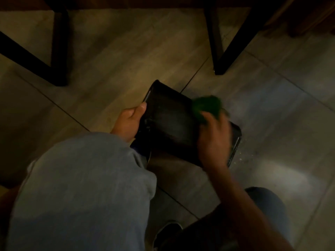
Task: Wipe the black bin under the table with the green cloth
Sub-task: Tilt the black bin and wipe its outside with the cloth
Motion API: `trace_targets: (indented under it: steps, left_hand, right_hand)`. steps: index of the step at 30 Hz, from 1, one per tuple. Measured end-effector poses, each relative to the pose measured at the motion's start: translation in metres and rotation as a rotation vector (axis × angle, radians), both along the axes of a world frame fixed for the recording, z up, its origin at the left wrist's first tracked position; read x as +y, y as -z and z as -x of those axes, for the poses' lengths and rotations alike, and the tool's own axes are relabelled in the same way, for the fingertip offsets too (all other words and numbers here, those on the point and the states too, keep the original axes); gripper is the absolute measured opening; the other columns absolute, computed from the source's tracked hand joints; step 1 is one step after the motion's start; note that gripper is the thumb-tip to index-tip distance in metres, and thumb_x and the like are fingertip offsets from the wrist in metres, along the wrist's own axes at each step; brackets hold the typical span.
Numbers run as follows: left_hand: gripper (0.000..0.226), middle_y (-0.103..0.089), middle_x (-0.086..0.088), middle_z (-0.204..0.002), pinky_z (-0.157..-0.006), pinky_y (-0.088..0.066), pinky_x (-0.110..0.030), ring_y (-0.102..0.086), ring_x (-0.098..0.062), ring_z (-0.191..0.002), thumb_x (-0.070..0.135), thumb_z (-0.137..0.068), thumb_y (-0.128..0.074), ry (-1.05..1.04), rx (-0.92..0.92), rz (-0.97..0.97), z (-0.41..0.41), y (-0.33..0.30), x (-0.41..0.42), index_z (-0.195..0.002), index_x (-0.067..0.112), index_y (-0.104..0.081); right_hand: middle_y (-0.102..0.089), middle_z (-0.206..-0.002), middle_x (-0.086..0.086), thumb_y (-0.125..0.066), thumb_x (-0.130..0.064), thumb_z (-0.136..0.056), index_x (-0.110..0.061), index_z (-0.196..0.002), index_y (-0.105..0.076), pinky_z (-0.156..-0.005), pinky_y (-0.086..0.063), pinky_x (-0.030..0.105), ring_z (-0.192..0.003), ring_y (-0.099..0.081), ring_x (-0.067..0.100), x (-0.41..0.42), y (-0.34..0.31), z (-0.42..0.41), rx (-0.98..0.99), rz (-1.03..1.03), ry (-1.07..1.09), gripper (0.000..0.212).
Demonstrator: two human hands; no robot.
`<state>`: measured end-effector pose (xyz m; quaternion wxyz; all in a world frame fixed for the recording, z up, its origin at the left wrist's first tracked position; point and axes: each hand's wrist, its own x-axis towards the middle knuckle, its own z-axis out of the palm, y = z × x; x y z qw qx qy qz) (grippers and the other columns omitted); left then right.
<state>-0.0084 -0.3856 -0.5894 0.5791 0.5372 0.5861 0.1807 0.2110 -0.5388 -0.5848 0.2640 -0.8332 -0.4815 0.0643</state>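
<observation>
Bin (170, 122) is tipped on the tiled floor (272, 109) near the table legs (217, 51), gripped at its edge by the left hand (129, 122), fingers curled; cloth (206, 107) is pressed onto it by the blurred right hand (213, 140), its fingers closed around the cloth.

Grey tiled floor (272, 109); two black table legs (59, 51) (217, 51); blue-jeaned knee (81, 187); dark shoe (168, 230).

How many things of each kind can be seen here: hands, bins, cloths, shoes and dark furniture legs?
Hands: 2, the left hand and the right hand
Black bin: 1
Green cloth: 1
Shoe: 1, dark with a pale sole
Upright dark furniture legs: 2, one at left, one at right
Total: 7
</observation>
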Motion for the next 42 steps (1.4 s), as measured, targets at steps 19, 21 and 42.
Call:
trace_targets:
  steps: [19,21,42]
  left_hand:
    - [0.067,-0.079,-0.001,-0.113,-0.112,-0.049,-0.052,-0.072,-0.023,-0.114,0.079,-0.088,-0.052,-0.046,-0.064,0.020,-0.028,0.000,0.010,-0.104,0.020,-0.079]
    - [0.071,-0.077,0.000,-0.120,-0.115,-0.046,-0.053,-0.069,-0.022,-0.120,0.083,-0.086,-0.050,0.008,-0.063,0.035,-0.029,0.001,0.007,-0.113,0.023,-0.077]
    - [0.049,-0.073,-0.015,-0.090,-0.081,-0.053,-0.038,-0.070,-0.025,-0.084,0.038,-0.109,-0.049,-0.125,-0.077,0.041,-0.023,-0.015,0.007,-0.094,-0.002,-0.073]
  right_hand:
    - [-0.032,-0.164,0.029,-0.051,-0.020,-0.106,-0.014,-0.151,-0.048,-0.118,-0.033,0.065,-0.151,-0.030,0.048,-0.019,0.008,-0.016,-0.022,0.005,0.248,0.046]
    - [-0.025,-0.165,0.032,-0.057,-0.014,-0.101,-0.016,-0.153,-0.046,-0.124,-0.023,0.065,-0.160,-0.013,0.040,-0.027,0.015,0.030,-0.027,-0.004,0.203,0.053]
    - [-0.047,-0.158,0.024,-0.053,-0.026,-0.102,-0.020,-0.147,-0.057,-0.125,-0.026,0.058,-0.153,-0.037,0.037,0.067,0.014,0.095,-0.121,-0.108,-0.154,0.046]
